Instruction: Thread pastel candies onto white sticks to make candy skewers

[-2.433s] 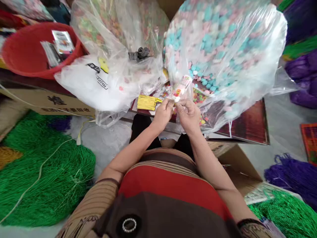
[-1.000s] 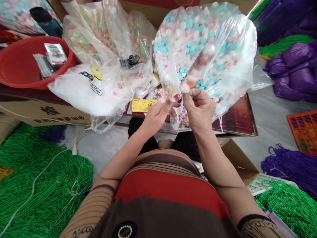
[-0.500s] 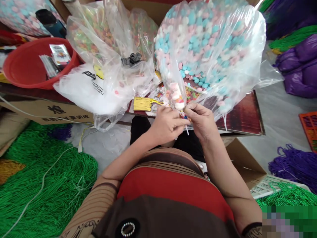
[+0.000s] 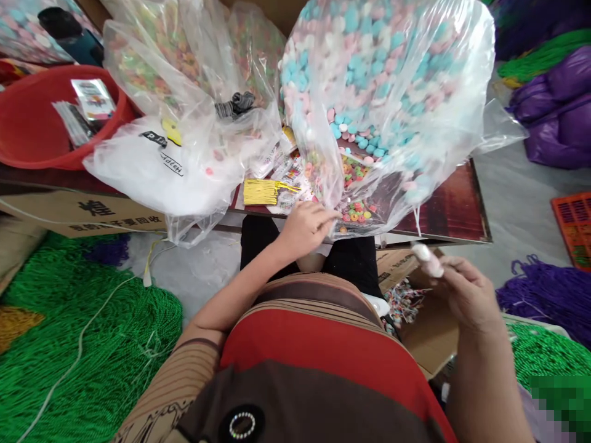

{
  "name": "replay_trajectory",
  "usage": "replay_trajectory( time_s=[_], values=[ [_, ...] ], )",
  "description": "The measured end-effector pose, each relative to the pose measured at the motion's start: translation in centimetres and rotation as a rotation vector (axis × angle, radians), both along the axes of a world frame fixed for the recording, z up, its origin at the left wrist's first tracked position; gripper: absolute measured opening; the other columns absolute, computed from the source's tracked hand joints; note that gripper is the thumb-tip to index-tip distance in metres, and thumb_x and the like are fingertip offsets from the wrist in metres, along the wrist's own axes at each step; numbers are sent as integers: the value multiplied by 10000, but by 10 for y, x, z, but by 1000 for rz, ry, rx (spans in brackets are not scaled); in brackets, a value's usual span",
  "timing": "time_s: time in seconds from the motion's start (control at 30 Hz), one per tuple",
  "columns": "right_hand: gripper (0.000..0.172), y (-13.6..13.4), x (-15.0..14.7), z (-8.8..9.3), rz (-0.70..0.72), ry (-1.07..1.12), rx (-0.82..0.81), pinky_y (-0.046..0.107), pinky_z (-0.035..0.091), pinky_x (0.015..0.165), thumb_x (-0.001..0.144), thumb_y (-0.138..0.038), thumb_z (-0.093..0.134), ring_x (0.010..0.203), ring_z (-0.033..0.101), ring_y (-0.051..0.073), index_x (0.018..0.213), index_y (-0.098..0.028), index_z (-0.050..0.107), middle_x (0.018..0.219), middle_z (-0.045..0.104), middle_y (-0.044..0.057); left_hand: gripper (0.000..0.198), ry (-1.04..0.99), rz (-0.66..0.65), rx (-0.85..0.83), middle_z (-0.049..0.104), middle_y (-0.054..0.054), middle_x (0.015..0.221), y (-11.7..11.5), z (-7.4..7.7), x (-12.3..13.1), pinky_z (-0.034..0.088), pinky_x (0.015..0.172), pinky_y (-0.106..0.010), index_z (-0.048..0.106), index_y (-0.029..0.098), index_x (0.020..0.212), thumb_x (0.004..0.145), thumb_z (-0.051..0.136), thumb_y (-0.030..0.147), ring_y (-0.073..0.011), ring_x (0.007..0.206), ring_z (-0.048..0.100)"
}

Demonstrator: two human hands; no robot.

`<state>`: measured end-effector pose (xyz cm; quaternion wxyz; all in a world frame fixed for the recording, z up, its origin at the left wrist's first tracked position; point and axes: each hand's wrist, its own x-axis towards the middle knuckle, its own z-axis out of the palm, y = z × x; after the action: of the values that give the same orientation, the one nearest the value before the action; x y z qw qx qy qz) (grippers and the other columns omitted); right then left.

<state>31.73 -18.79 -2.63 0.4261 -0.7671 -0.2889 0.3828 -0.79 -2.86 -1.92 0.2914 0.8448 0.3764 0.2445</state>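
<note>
Out to the right, above an open cardboard box [image 4: 434, 332], my right hand [image 4: 471, 294] pinches one end of a pink and white wrapped marshmallow pop [image 4: 428, 259]. It is a little blurred by motion, and its stick is hidden. My left hand [image 4: 308, 227] is at the table's front edge with its index finger stretched out and the others loosely bent; nothing shows in it. Beside its fingertips lies a clear bag [image 4: 330, 178] with ring-shaped gummies [image 4: 357, 212]. A bundle of yellow twist ties [image 4: 260, 192] rests on the table left of that hand.
A big clear bag of pink, white and blue marshmallows [image 4: 392, 67] fills the table's back right. Bags of gummies [image 4: 161, 67] and a red basin [image 4: 28, 154] stand left. Several wrapped sweets [image 4: 405, 301] lie in the box. Green strands [image 4: 92, 332] cover the floor at left.
My right hand has carried the marshmallow pop away from the left hand, rightward and down over the box. My left hand stays near the table edge, without the pop.
</note>
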Motion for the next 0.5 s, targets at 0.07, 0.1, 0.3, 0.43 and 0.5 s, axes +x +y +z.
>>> replay_trajectory(
  time_s=[0.07, 0.1, 0.3, 0.43, 0.5],
  values=[
    [25, -25, 31, -16, 116, -156, -250, 483, 473, 553, 621, -403, 715, 513, 571, 280, 629, -391, 695, 586, 634, 71, 297, 19, 89, -13, 785, -61, 938, 11, -1, -10, 437, 924, -379, 794, 239, 1080, 963, 525, 187, -218, 943, 676],
    [7, -34, 42, -24, 193, -239, -413, 487, 484, 563, 591, -362, 686, 517, 590, 295, 589, -368, 682, 558, 634, 67, 300, 31, 125, -14, 789, -56, 945, 15, -1, -15, 445, 924, -376, 794, 247, 1076, 960, 523, 189, -218, 946, 679],
    [122, -33, 51, -27, 124, -595, -537, 536, 551, 894, 700, -349, 595, 949, 738, 396, 714, -282, 697, 845, 782, 114, 297, 62, 271, 33, 810, -49, 1048, 28, -5, -29, 477, 931, -378, 787, 253, 1060, 955, 511, 222, -234, 1018, 702],
    [245, 15, 25, -6, 15, -565, -161, 451, 569, 909, 849, -407, 549, 920, 750, 306, 970, -311, 739, 928, 795, 93, 297, 80, 317, 79, 807, -54, 1026, 31, -10, -32, 485, 936, -386, 782, 243, 1049, 955, 502, 220, -238, 1000, 705],
    [282, 45, 13, -3, 57, -574, -57, 446, 575, 873, 871, -391, 534, 873, 743, 288, 1006, -266, 747, 908, 787, 95, 295, 101, 339, 99, 800, -57, 988, 32, -13, -33, 488, 918, -390, 781, 241, 1044, 949, 503, 217, -245, 981, 702]
  ],
)
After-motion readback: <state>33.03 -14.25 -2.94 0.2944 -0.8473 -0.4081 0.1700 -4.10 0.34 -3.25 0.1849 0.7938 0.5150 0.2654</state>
